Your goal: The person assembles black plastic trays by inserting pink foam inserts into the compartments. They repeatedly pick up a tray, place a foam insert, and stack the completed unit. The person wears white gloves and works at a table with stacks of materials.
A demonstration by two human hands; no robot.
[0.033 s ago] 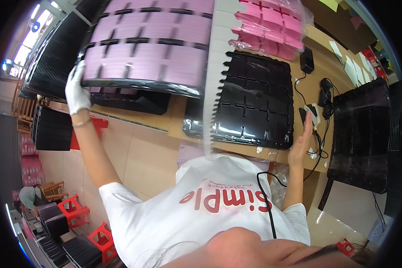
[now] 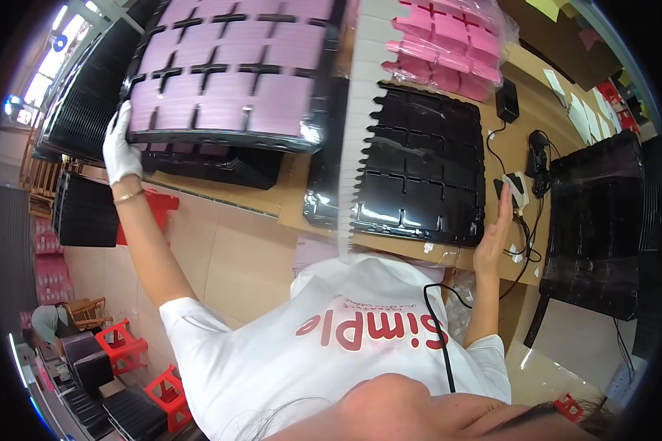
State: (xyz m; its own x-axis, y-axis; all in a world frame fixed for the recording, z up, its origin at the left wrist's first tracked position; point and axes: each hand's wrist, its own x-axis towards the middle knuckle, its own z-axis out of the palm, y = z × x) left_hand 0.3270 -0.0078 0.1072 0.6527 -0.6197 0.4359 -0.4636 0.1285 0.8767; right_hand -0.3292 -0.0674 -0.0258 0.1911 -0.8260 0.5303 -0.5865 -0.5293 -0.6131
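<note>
A black plastic tray (image 2: 301, 141) lined with pink foam pads (image 2: 221, 103) is at the upper left, tilted above other black trays (image 2: 235, 167). My left hand (image 2: 122, 147), in a white glove, grips its left edge; the fingertips are partly hidden. My right hand (image 2: 494, 239) is beside the right edge of a black compartmented tray (image 2: 419, 169) on the table, seen edge-on with fingers stretched out and nothing visibly held. Close to its fingertips lies a small white-and-black object (image 2: 518, 189), its kind unclear. A pale strip with a toothed edge (image 2: 349, 147) runs between the two trays.
Pink moulded trays in clear wrap (image 2: 449, 44) stand at the back. A black power adapter (image 2: 506, 101) and cables (image 2: 538, 165) lie to the right, near an upright black tray (image 2: 594, 220). Tall black tray stacks (image 2: 81, 103) and red stools (image 2: 121, 345) are at left; a person (image 2: 50, 323) bends beyond.
The foam-lined tray has shifted left and slightly up, my left hand moving with it. More of the black tray beneath shows beside the pale strip. My right hand has hardly moved.
</note>
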